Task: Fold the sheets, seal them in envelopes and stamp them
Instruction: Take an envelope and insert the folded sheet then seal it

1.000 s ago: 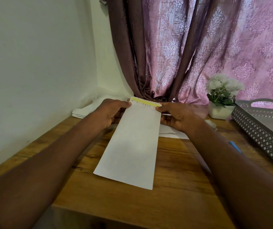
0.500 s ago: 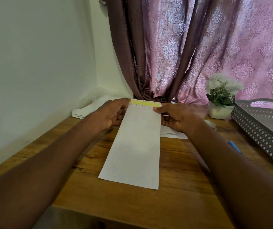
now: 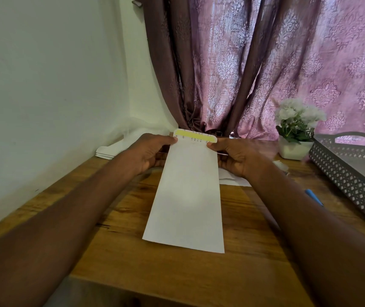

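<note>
1. Centrally, white envelope (image 3: 188, 196) lies lengthwise on wooden table (image 3: 121, 262), flap end far, yellow strip showing.
2. Left hand (image 3: 149, 151) and right hand (image 3: 235, 157) pinch its far corners.
3. Near edge sits short of the table's front; bare wood both sides.

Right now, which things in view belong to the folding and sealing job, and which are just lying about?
In use: envelope, flap with yellow strip, left hand, right hand, white sheets by the wall.

Lying about: flower pot, grey tray, blue pen, curtain.

Home desk corner: curtain (image 3: 254, 63), potted flowers (image 3: 296, 125).
</note>
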A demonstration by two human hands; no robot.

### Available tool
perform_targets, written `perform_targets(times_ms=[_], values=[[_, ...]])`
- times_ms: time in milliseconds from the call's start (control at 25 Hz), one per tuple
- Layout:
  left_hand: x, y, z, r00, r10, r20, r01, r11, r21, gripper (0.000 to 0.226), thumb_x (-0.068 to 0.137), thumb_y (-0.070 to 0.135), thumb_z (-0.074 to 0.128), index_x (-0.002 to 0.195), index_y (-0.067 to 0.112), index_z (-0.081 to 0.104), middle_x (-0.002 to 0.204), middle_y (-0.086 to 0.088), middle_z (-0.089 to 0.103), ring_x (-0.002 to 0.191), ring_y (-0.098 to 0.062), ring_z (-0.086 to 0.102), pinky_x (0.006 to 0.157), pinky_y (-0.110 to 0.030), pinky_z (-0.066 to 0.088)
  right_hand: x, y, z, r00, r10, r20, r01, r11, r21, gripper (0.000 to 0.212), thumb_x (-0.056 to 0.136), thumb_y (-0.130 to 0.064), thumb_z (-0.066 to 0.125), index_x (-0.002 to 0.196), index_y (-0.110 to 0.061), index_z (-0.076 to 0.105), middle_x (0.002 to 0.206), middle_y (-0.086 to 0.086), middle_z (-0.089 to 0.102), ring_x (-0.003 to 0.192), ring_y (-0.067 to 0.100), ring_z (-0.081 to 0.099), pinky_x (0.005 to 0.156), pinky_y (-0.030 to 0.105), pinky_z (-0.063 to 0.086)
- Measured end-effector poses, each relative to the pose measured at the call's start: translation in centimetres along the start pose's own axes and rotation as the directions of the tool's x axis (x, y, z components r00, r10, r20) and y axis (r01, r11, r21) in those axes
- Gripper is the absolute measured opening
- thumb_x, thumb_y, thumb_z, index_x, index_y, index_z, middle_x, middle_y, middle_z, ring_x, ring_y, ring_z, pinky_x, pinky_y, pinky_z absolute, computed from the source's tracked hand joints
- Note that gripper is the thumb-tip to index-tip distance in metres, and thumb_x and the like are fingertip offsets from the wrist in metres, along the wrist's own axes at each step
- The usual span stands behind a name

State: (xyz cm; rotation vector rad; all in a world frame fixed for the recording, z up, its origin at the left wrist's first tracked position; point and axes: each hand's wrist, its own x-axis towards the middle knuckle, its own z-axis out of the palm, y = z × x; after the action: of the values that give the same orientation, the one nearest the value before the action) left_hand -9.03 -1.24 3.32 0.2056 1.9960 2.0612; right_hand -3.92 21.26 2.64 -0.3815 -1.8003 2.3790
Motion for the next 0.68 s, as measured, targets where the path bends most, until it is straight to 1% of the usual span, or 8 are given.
perform_targets(times_ms=[120, 280, 320, 400, 480, 560, 600, 680], values=[[-0.14, -0.11, 0.06, 1.0, -0.014, 0.013, 0.014, 1.0, -0.013, 0.031, 0.093, 0.016, 0.077, 0.121, 0.002, 0.07, 0.105, -0.013, 0.08, 0.087, -0.024, 0.078, 0.066, -0.034, 0.063, 0.14, 0.08, -0.12, 0.999, 0.017, 0.029, -0.017, 1.0, 0.009, 0.026, 0.09, 0.005, 0.072, 0.114, -0.003, 0.071, 0.108, 0.017, 0.079, 0.091, 0.027, 0.079, 0.07, 0.037, 0.066], [-0.01, 0.04, 0.0, 0.998, 0.052, -0.047, -0.051, 0.999, 0.015, 0.023, 0.089, 0.005, 0.079, 0.111, 0.008, 0.072, 0.106, -0.014, 0.079, 0.091, -0.027, 0.076, 0.076, -0.037, 0.063, -0.05, 0.09, 0.12, 0.997, 0.006, 0.071, -0.004, 1.0, -0.029, 0.021, 0.094, 0.005, 0.066, 0.105, -0.011, 0.074, 0.103, 0.013, 0.078, 0.086, 0.023, 0.076, 0.066, 0.034, 0.065], [-0.05, 0.11, -0.02, 0.996, 0.071, -0.056, -0.07, 0.997, 0.021, 0.023, 0.089, 0.005, 0.079, 0.11, 0.01, 0.072, 0.107, -0.013, 0.078, 0.09, -0.026, 0.076, 0.076, -0.037, 0.063, -0.11, 0.04, 0.17, 0.998, 0.002, 0.069, 0.001, 0.999, -0.041, 0.022, 0.096, 0.005, 0.064, 0.103, -0.012, 0.075, 0.103, 0.012, 0.077, 0.086, 0.023, 0.075, 0.068, 0.033, 0.066], [-0.25, 0.23, -0.05, 0.994, 0.094, -0.051, -0.092, 0.995, 0.028, 0.025, 0.09, 0.004, 0.078, 0.112, 0.014, 0.075, 0.105, -0.012, 0.079, 0.084, -0.024, 0.077, 0.07, -0.033, 0.063, -0.17, -0.06, 0.18, 0.998, 0.008, 0.059, -0.006, 0.999, -0.037, 0.025, 0.096, 0.006, 0.058, 0.099, -0.011, 0.076, 0.105, 0.013, 0.073, 0.09, 0.024, 0.071, 0.076, 0.035, 0.065], [-0.29, 0.25, -0.06, 0.994, 0.1, -0.046, -0.098, 0.994, 0.04, 0.025, 0.093, 0.002, 0.073, 0.113, 0.018, 0.078, 0.104, -0.011, 0.079, 0.082, -0.022, 0.077, 0.066, -0.032, 0.063, -0.28, -0.15, 0.03, 0.998, 0.029, 0.053, -0.028, 0.999, -0.018, 0.029, 0.09, 0.007, 0.052, 0.099, -0.005, 0.077, 0.108, 0.015, 0.073, 0.092, 0.028, 0.068, 0.084, 0.039, 0.062], [-0.33, 0.3, 0.01, 0.996, 0.067, -0.055, -0.065, 0.997, 0.038, 0.022, 0.096, 0.006, 0.067, 0.111, 0.017, 0.078, 0.106, -0.011, 0.077, 0.088, -0.024, 0.074, 0.067, -0.032, 0.061, -0.42, -0.21, -0.17, 0.997, 0.046, 0.065, -0.045, 0.999, -0.015, 0.035, 0.083, 0.003, 0.05, 0.106, -0.001, 0.076, 0.108, 0.015, 0.076, 0.09, 0.031, 0.07, 0.083, 0.039, 0.062], [-0.4, 0.37, 0.02, 0.998, 0.039, -0.054, -0.038, 0.999, 0.023, 0.019, 0.096, 0.011, 0.066, 0.111, 0.015, 0.077, 0.104, -0.012, 0.077, 0.088, -0.025, 0.074, 0.067, -0.033, 0.06, -0.46, -0.23, -0.23, 0.996, 0.05, 0.075, -0.049, 0.999, -0.014, 0.036, 0.082, -0.001, 0.052, 0.11, 0.0, 0.075, 0.108, 0.015, 0.077, 0.092, 0.032, 0.072, 0.081, 0.039, 0.063], [-0.61, 0.49, 0.05, 0.999, 0.007, -0.032, -0.007, 1.0, -0.01, 0.019, 0.095, 0.026, 0.069, 0.107, 0.013, 0.076, 0.095, -0.011, 0.078, 0.08, -0.024, 0.075, 0.068, -0.034, 0.06, -0.54, -0.24, -0.16, 0.996, 0.036, 0.082, -0.035, 0.999, -0.015, 0.034, 0.085, -0.007, 0.065, 0.116, 0.001, 0.073, 0.113, 0.019, 0.077, 0.098, 0.034, 0.074, 0.08, 0.041, 0.065]])
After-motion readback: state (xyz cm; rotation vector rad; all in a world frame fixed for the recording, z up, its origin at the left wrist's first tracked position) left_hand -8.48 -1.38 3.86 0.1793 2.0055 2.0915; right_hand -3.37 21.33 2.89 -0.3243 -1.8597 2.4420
